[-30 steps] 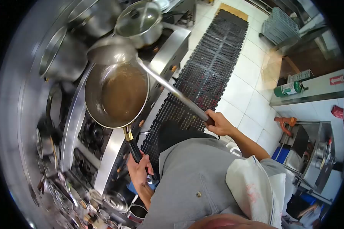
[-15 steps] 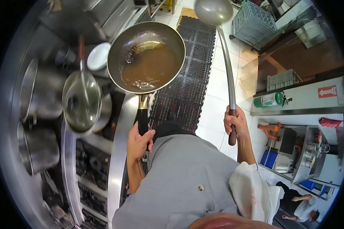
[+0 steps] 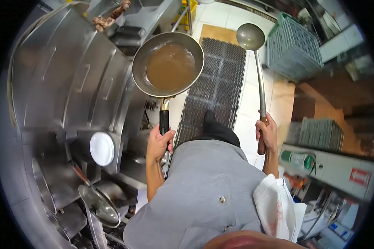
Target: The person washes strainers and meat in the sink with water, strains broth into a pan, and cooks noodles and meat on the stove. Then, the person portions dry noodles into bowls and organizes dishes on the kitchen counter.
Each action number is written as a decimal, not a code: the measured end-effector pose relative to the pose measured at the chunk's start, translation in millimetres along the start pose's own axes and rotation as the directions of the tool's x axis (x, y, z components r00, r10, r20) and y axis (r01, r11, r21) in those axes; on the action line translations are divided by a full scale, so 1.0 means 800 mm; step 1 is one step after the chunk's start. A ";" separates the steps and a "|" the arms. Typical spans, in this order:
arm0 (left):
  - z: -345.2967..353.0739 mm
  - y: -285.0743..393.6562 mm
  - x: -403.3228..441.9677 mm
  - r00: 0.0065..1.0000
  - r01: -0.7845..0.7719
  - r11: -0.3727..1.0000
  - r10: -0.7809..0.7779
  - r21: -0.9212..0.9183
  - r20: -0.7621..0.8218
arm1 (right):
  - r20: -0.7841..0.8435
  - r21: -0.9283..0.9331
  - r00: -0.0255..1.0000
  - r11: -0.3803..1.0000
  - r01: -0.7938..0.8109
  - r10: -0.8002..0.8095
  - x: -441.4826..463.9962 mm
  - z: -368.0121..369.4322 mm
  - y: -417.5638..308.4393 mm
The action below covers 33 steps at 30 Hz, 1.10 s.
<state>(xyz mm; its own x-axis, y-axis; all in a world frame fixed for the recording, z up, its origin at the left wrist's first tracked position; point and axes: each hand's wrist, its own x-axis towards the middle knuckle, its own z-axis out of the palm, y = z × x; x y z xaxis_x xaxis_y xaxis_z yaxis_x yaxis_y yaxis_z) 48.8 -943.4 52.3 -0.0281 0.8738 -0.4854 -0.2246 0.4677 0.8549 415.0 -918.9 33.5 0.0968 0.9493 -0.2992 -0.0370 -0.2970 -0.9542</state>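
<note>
While left hand (image 3: 160, 143) grips handle (image 3: 164, 123), pan (image 3: 168, 64) extends beyond fingers.

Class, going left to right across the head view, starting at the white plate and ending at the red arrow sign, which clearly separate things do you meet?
White plate, frying pan, ladle, green fire extinguisher, red arrow sign.

A black perforated mat (image 3: 217, 68) is running along the white tiled floor (image 3: 252, 89). Left of the mat, steel panels (image 3: 66, 79) are catching soft light. A brown board (image 3: 221, 32) is lying at its far end. Right of it, a grey crate (image 3: 295, 52) is standing; farther right, a green extinguisher (image 3: 297, 159) is resting near a red arrow sign (image 3: 360, 176).
</note>
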 end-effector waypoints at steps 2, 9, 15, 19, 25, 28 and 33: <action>0.024 0.037 0.060 1.000 -0.022 0.999 0.021 -0.028 -0.015 | 0.062 -0.056 0.998 0.998 0.036 -0.033 0.108 0.003 -0.044; 0.084 0.146 0.245 0.993 -0.075 0.996 0.070 -0.047 -0.097 | 0.398 -0.305 0.893 0.888 0.345 -0.211 0.489 0.085 -0.216; 0.117 0.218 0.415 0.984 -0.067 0.994 0.052 -0.081 -0.170 | 0.586 -0.379 0.749 0.713 0.591 -0.310 0.777 0.249 -0.316; 0.141 0.270 0.510 0.970 -0.086 0.981 0.042 -0.175 -0.241 | 0.734 -0.363 0.493 0.345 0.866 -0.466 0.954 0.374 -0.357; 0.181 0.342 0.616 0.909 -0.098 0.977 0.010 -0.190 -0.417 | 0.828 -0.454 0.462 0.104 0.885 -0.317 1.126 0.568 -0.412; 0.211 0.356 0.676 0.833 -0.132 0.960 -0.027 -0.245 -0.552 | 0.871 -0.412 0.406 0.038 0.910 -0.277 1.179 0.633 -0.422; 0.268 0.402 0.770 0.706 -0.191 0.930 -0.091 -0.313 -0.702 | 0.946 -0.265 0.223 -0.165 0.950 -0.237 1.254 0.654 -0.395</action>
<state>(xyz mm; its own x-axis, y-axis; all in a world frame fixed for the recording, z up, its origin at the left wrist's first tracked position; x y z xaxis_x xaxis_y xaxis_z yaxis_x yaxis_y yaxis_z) 167.9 -225.8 67.3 -0.6835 0.4810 -0.5491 -0.5083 0.2263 0.8309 3.6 181.3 38.5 -0.9101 0.3798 0.1659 0.3619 0.9233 -0.1286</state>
